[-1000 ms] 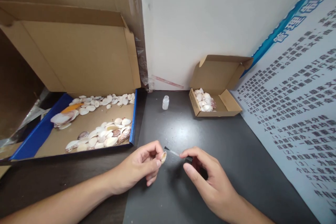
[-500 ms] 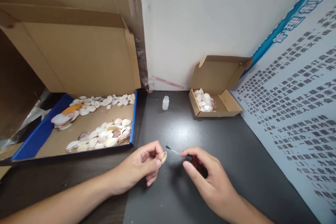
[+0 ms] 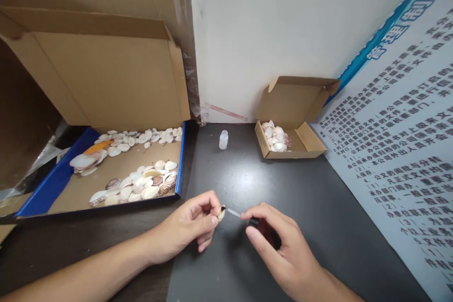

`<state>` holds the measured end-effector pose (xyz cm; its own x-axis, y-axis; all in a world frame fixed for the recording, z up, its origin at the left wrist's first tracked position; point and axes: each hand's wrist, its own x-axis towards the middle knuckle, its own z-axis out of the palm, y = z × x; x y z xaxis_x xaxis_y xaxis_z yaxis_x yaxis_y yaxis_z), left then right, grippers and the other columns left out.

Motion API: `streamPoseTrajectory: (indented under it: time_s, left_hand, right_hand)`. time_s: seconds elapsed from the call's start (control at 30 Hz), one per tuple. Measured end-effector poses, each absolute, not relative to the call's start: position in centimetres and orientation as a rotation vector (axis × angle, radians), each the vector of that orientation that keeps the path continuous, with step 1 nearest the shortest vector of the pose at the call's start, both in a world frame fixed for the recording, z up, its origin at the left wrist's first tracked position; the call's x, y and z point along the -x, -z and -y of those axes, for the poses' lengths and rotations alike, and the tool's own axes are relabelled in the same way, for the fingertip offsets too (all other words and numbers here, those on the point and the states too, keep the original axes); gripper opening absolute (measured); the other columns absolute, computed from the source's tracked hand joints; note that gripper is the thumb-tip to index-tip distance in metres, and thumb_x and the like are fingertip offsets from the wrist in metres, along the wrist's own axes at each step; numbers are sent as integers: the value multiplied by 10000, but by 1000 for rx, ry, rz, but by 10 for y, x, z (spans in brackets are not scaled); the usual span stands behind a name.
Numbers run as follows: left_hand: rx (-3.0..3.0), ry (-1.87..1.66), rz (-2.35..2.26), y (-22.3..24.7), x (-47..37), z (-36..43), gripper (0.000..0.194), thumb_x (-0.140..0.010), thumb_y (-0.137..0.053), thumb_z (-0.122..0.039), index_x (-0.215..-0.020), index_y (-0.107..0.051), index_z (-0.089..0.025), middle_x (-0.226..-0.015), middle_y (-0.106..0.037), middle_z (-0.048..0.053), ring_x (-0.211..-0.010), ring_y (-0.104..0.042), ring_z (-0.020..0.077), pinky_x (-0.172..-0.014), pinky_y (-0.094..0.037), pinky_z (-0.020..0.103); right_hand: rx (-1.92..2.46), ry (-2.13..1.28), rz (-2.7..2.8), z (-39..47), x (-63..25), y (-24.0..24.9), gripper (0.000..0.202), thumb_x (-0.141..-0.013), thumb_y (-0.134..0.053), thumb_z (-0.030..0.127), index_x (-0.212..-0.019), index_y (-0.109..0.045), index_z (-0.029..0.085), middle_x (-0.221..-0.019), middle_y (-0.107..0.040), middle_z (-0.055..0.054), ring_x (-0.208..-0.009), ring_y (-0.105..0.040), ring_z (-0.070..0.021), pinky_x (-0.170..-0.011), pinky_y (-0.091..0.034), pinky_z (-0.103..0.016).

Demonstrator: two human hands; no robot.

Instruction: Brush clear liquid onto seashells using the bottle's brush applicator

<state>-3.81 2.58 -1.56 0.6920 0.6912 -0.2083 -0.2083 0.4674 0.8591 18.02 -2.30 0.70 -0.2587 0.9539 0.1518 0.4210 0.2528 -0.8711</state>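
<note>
Between the thumb and fingers of my left hand (image 3: 198,221) is a small seashell (image 3: 221,216), its hollow side partly showing. My right hand (image 3: 279,240) grips the black cap of a small brush (image 3: 233,212) with a pale, clear stem. The brush's dark bristles lie at the shell's upper edge and seem to touch it. Farther back on the dark table stands a small open bottle (image 3: 223,140) of clear glass with whitish contents.
At the left, a blue-edged cardboard box (image 3: 180,160) holds many shells and an orange piece. A smaller cardboard box (image 3: 300,155) with white shells stands back right. A white wall (image 3: 283,23) and a printed poster (image 3: 396,151) border the table.
My right hand has brought the brush slightly left and down, so its bristles went from beside the shell onto its edge. My left hand has stayed in place with the shell.
</note>
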Motion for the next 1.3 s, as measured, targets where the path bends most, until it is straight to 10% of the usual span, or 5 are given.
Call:
streamPoseTrajectory:
  time_s: [1.3]
  left_hand:
    - [-919,-598,-567,18,38,-27,255,-853,-683,-357,-846,-485,-197,-636,-426,-83,-449,-351,33,-449,-384,176]
  right_hand:
    - [1043,-937,1820,26,-182,-5,103,-881,-584,192,-970,-626,222,-744,-591,12,-593,-541,-104,-555,-430,-199]
